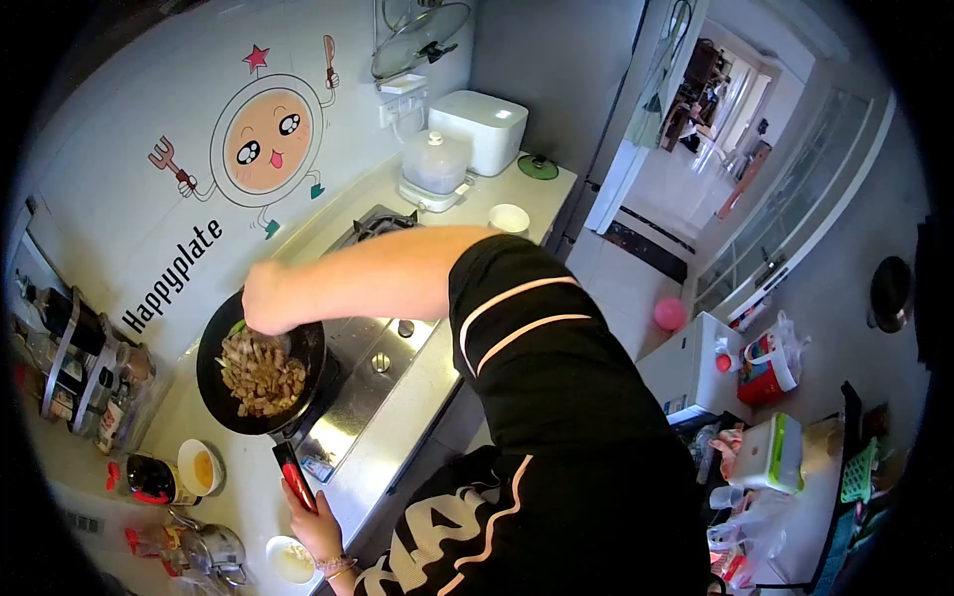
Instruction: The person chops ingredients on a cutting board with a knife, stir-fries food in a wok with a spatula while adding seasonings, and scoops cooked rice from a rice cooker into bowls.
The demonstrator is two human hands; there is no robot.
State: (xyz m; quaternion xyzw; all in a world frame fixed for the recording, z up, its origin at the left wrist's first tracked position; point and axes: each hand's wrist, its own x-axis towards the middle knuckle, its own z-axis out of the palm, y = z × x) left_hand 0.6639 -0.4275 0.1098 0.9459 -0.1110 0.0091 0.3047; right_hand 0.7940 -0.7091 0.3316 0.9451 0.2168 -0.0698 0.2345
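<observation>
"Where's the food right now?"

"Browned pieces (260, 377), heaped in the black pan (212, 385), which sits on the stove (363, 402) with its handle (295, 477) swung out toward me, within easy reach, I'd guess."

"And who's got that handle?"

"My left grip (316, 533)! Fingers wrapped round the red-and-black end, thumb laid along it, probably so the pan can't slide or spin."

"Up top, what's the right grip (268, 298) doing?"

"It's right above the far side of the pan, back of the hand up, arm stretched across. It's blurred, and whatever is under the palm is hidden, so I can't tell if I'm pinching a tool or nothing. Coming in from above looks like a way to get at the food while the other side steadies."

"What's around you?"

"On the table, just off the pan, a bowl with something yellow (188, 464); nearer my left wrist, a small bowl of pale bits (279, 547). Near to hand, likely on purpose. Past my arm, well apart, there's a clear-topped appliance (435, 167) against the wall side and a white bowl (509, 220), set away from the heat, I reckon."
</observation>
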